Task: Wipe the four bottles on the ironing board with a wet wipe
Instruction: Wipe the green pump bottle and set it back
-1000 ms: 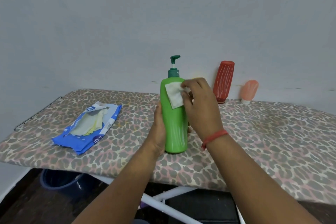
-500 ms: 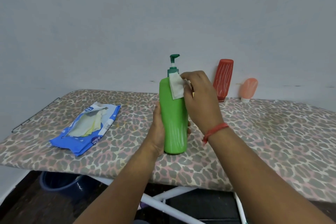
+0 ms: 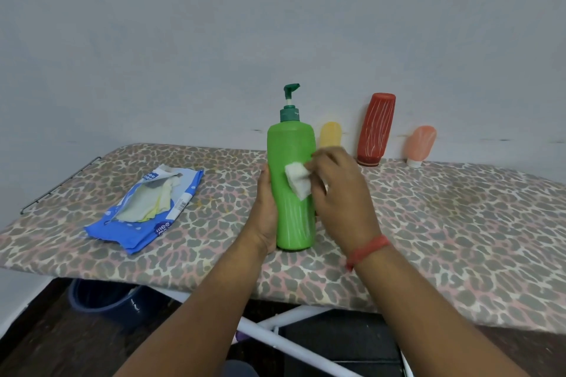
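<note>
A tall green pump bottle [image 3: 289, 220] stands upright near the front edge of the leopard-print ironing board [image 3: 459, 223]. My left hand [image 3: 267, 211] grips its left side low down. My right hand [image 3: 340, 196] presses a folded white wet wipe [image 3: 297, 180] against the bottle's middle. Behind, against the wall, stand a small yellow bottle [image 3: 330, 133], partly hidden by the green one, a red ribbed bottle [image 3: 376, 128] and a small peach bottle [image 3: 421, 144], the last two upside down on their caps.
An opened blue wet-wipe pack [image 3: 147, 214] lies on the board's left part. A grey wall rises right behind the board. Below the board are its white legs [image 3: 288, 321] and a dark blue bucket [image 3: 104, 300] on a dark floor.
My right hand slid the wipe from the bottle's shoulder down to its middle. The yellow bottle behind has come into sight. My left hand kept its hold.
</note>
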